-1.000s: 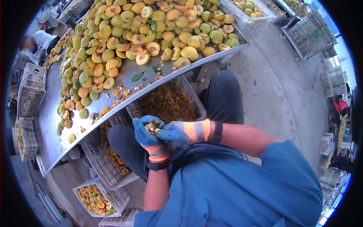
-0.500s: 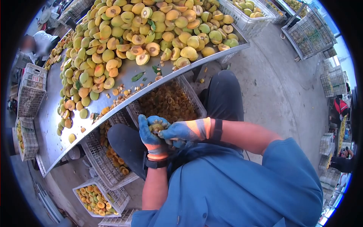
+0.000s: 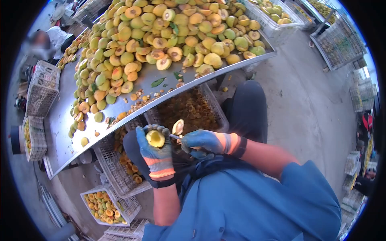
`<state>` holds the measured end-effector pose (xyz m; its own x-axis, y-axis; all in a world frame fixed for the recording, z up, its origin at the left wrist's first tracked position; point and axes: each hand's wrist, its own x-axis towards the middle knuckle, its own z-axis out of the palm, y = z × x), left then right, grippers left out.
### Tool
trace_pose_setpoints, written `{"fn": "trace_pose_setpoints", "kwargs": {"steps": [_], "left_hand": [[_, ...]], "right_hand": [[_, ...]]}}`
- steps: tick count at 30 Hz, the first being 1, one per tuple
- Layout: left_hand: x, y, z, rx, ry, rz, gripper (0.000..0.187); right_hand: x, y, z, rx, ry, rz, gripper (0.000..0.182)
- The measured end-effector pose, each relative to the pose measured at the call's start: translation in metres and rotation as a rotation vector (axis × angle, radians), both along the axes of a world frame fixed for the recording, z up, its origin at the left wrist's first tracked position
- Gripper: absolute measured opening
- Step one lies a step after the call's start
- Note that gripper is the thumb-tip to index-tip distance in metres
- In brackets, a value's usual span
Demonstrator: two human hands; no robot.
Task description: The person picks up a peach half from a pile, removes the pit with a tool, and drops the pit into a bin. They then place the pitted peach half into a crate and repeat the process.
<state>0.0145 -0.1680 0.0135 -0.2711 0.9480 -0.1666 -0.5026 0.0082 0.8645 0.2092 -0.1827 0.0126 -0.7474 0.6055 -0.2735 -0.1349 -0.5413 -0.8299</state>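
Observation:
My left hand (image 3: 155,146), in a blue, grey and orange glove, cups an apricot half (image 3: 155,138) with its hollow turned up. No stone sits in that hollow. Just right of it, my gloved right hand (image 3: 202,142) is closed around a small metal tool (image 3: 174,137) whose thin shaft points toward the fruit. At the tool's tip shows a pale, brown-edged piece (image 3: 177,127) that looks like an apricot stone. Both hands are above my lap, close to the table's edge. Most of the tool is hidden by the right fingers.
A metal table (image 3: 116,105) bears a big heap of halved apricots (image 3: 136,44) and loose stones. Below its edge stand a crate (image 3: 217,105) of brownish pieces and another crate (image 3: 114,170). A crate of apricot halves (image 3: 105,207) is at lower left. Another person (image 3: 60,38) sits far left.
My hands have moved apart; the right one has drawn away to the right with the tool. The fruit's hollow now shows, and the pale piece has come out beside it. The view has shifted slightly.

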Motion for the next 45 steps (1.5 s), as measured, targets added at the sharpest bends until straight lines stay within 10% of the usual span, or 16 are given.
{"fn": "trace_pose_setpoints", "kwargs": {"steps": [1,2,4,7,9,13,19,24,29,33,37,41,43,45], "left_hand": [[-0.026,0.008,0.013,-0.102,-0.454,-0.022,0.032],[-0.048,0.008,0.010,-0.048,-0.345,0.043,0.033],[-0.077,-0.003,0.017,0.282,0.857,0.180,0.023],[-0.171,0.006,0.009,-0.054,1.070,0.405,0.024],[-0.160,0.021,0.027,-0.063,1.703,0.415,0.029],[-0.073,0.093,0.030,0.132,0.917,0.020,0.028],[0.027,0.240,-0.053,0.088,1.362,-0.147,0.057],[0.061,0.279,-0.083,-0.014,1.166,-0.216,0.058],[0.068,0.250,-0.082,0.039,1.150,-0.234,0.052],[0.063,0.183,-0.025,-0.094,-0.160,-0.344,0.036],[0.040,0.115,-0.039,0.075,0.090,-0.212,0.037],[0.040,0.059,-0.002,-0.013,-0.332,-0.305,0.042],[0.042,0.039,0.007,0.178,0.041,-0.269,0.044],[0.038,0.028,0.017,0.115,-0.279,-0.314,0.044]], "right_hand": [[-0.005,0.000,0.005,0.008,-0.114,-0.045,0.035],[-0.016,-0.006,0.010,0.223,-0.409,-0.139,0.050],[-0.012,-0.006,-0.011,0.602,-0.711,-0.019,0.051],[-0.013,-0.012,-0.033,0.524,-0.644,-0.197,0.051],[-0.009,-0.009,-0.023,0.418,-0.635,-0.110,0.052],[-0.008,-0.014,-0.026,0.488,-0.652,-0.156,0.051],[0.015,-0.014,-0.025,0.706,-0.511,-0.457,0.036],[0.034,-0.003,-0.002,0.548,-0.519,-0.512,0.027],[0.037,0.018,0.004,0.503,-0.381,-0.628,0.018],[0.037,0.047,0.028,0.283,-0.271,-0.731,0.017],[0.017,0.071,0.044,0.709,-0.321,-0.816,0.023],[-0.007,0.068,0.036,0.896,-0.432,-0.835,0.027],[-0.013,0.061,0.037,0.870,-0.597,-0.633,0.030],[-0.022,0.052,0.031,0.896,-0.626,-0.648,0.027]]}}
